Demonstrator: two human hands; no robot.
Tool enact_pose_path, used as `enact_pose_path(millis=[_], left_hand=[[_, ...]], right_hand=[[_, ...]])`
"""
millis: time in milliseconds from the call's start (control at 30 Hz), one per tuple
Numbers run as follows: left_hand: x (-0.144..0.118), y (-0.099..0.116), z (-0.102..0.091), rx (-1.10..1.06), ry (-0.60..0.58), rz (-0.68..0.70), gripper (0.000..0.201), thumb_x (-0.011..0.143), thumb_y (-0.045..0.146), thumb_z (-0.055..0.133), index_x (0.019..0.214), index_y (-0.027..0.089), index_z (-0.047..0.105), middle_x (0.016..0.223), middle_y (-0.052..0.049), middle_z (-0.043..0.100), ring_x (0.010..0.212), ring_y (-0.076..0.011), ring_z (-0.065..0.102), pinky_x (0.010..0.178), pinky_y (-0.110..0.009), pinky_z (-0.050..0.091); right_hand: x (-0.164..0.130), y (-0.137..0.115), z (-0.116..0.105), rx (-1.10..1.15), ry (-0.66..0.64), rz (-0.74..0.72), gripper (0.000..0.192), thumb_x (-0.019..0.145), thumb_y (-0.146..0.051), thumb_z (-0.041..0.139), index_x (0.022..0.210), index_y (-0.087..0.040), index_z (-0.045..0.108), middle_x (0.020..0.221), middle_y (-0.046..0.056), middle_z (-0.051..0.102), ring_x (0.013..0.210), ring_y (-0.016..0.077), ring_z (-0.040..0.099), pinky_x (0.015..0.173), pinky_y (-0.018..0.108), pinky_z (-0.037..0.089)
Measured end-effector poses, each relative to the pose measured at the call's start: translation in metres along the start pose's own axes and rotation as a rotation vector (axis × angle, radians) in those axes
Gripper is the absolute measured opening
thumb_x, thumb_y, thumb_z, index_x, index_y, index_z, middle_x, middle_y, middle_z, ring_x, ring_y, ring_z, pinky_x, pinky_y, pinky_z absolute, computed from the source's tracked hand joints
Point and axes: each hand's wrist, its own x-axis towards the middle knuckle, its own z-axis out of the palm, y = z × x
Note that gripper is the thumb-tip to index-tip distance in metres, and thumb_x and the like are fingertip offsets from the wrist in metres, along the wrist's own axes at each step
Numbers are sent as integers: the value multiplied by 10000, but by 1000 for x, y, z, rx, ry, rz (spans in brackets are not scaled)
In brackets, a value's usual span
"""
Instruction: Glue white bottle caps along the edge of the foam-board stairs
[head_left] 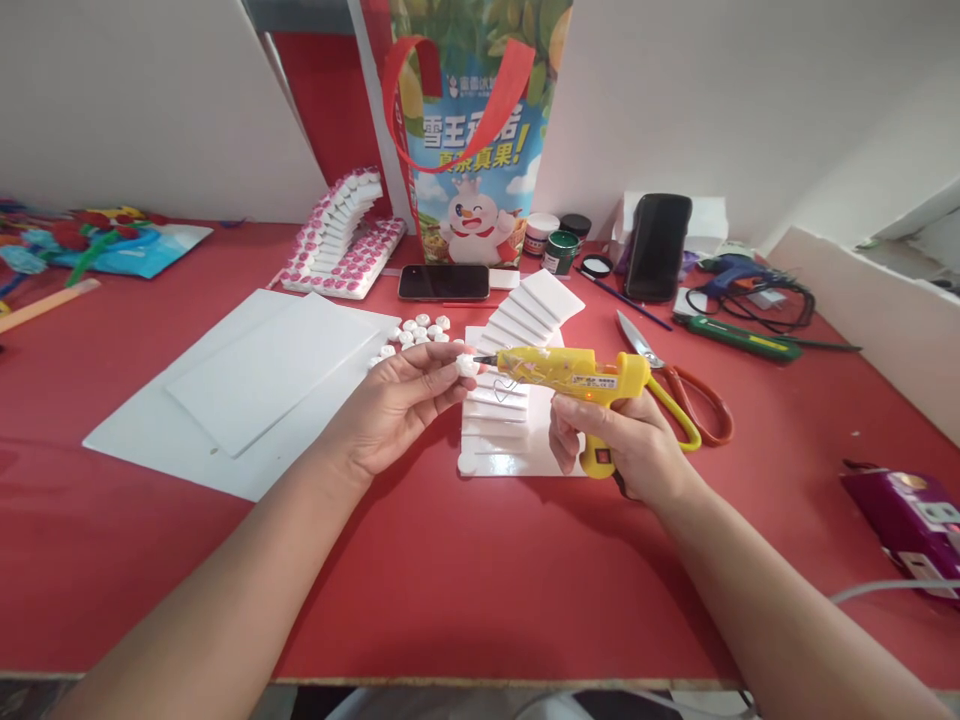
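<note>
My left hand [409, 400] pinches a small white rosette [466, 366] between thumb and fingers. My right hand [622, 435] is wrapped round the handle of a yellow hot glue gun [555, 370], whose dark nozzle points left and meets the rosette or nearly so. Under the gun stands a white model staircase [495, 410] of curved, fanned steps on a flat white base; the gun and hands hide part of it. One round white piece [467, 464] sits at the base's front left corner. Behind my left hand lie several more white rosettes [421, 330].
White boards [172, 430] lie to the left. At the back are a pink-and-white staircase model [337, 240], a phone [442, 282], a colourful bag [472, 150] and paint jars [560, 252]. Scissors [701, 400], a green-handled tool [742, 338] and a purple pouch [911, 525] are on the right.
</note>
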Motion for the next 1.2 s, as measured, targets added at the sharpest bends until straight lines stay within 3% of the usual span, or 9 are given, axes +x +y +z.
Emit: enact_pose_path(millis=[1200], left_hand=[[3,-1,-1,-34,21,-28,190,770,47,817,931,146,806,882,-24,759,792,-97,737,779,-155,609]], right_hand=[[0,0,2,50,-8,13,434,826,-478,789,600,-186,560,508,-31,524,435,139,579,454,275,416]])
